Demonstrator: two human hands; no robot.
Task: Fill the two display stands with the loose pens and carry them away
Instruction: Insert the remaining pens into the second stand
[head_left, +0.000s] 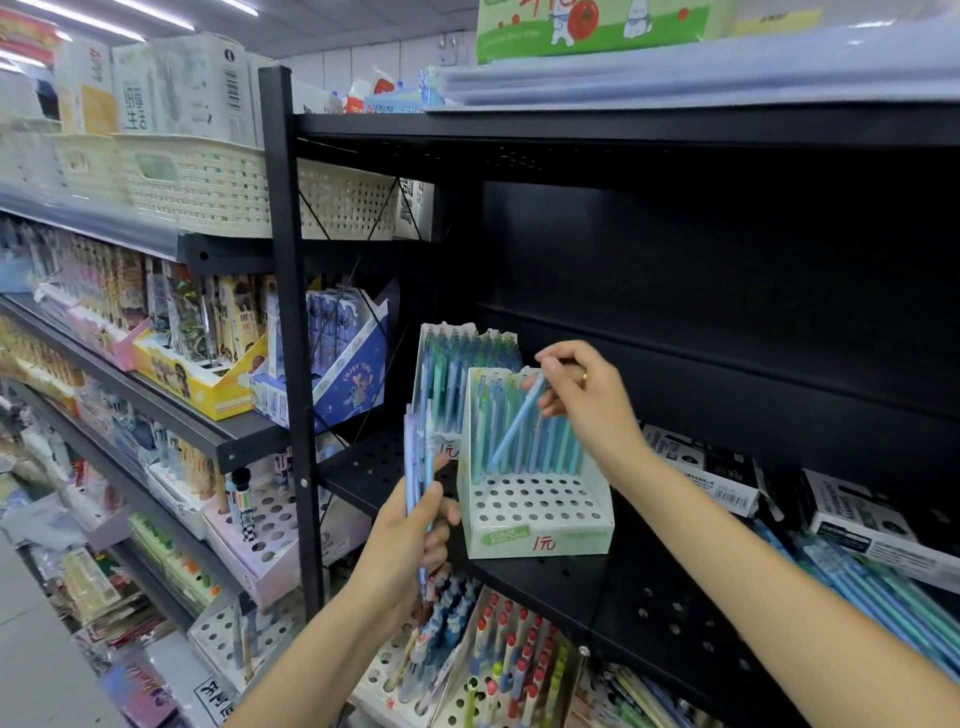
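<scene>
Two white-green display stands sit on the black perforated shelf. The near stand (535, 535) has its back rows filled with blue and green pens and its front holes bare. Behind it, the far stand (441, 353) is packed with pens. My right hand (587, 400) pinches a light blue pen (514, 423), held slanted with its tip down at the near stand's pen rows. My left hand (415, 540) grips a bundle of blue pens (418, 467) upright, just left of the near stand. A heap of loose pens (878, 587) lies on the shelf at the right.
Black-and-white boxes (701, 467) lie on the shelf right of the stands. A black upright post (293, 364) stands at the left. Stationery displays fill the left shelves, and pen stands (498, 654) sit on the shelf below. Cream baskets (197, 182) line the top left shelf.
</scene>
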